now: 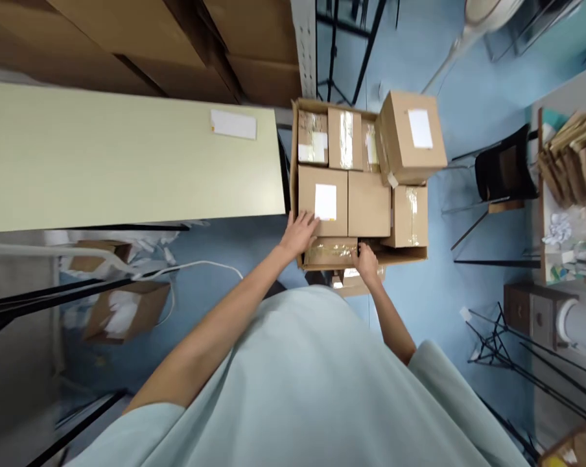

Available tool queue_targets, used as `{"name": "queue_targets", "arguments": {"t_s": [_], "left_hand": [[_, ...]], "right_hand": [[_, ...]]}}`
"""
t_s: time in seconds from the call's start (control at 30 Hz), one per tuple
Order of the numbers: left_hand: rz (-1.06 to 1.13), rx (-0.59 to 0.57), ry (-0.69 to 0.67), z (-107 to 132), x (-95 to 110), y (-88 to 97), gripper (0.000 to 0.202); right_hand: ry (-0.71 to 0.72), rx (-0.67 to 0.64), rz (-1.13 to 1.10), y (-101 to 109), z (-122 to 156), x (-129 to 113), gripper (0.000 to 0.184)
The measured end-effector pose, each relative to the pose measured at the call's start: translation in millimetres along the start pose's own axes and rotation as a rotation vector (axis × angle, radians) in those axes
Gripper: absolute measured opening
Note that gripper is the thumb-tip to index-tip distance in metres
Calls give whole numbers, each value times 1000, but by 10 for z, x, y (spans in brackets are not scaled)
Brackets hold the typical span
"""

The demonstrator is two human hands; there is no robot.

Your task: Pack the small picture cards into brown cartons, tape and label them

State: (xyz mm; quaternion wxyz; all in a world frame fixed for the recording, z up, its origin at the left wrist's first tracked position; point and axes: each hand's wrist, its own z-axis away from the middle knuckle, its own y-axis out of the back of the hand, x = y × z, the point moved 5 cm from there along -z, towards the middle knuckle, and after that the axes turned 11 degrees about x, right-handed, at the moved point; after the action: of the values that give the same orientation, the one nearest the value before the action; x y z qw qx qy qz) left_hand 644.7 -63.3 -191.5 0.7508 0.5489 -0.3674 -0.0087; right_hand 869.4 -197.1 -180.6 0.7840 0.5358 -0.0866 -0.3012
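Note:
A large open cardboard carton (410,256) on the blue floor holds several small taped parcels. My left hand (300,233) rests with fingers spread on the near left parcel with a white label (325,201). My right hand (365,261) curls over the near end of a low taped parcel (330,251) at the carton's front edge. Another labelled parcel (412,136) lies tilted on top at the far right corner.
A pale green table (128,155) with a white slip (233,123) stands to the left. Open boxes with white filling (122,308) lie under it. A black chair (504,170), a desk with paper bags (568,162) and folded black stands (507,344) are at the right.

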Motion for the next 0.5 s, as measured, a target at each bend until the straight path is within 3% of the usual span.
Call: {"name": "queue_targets", "arguments": {"t_s": [0.13,0.27,0.37,0.5], "left_hand": [[203,238,93,291,-50,452,42],[407,548,215,804,-314,1062,19],[484,780,297,1360,-580,1567,19],[551,1031,393,2310,-986,2151,33]], "right_hand": [[142,228,-203,292,239,-224,31],[345,368,-369,489,456,-762,33],[534,401,-464,608,650,-1457,34],[788,345,-538,705,1108,-2634,36]]}}
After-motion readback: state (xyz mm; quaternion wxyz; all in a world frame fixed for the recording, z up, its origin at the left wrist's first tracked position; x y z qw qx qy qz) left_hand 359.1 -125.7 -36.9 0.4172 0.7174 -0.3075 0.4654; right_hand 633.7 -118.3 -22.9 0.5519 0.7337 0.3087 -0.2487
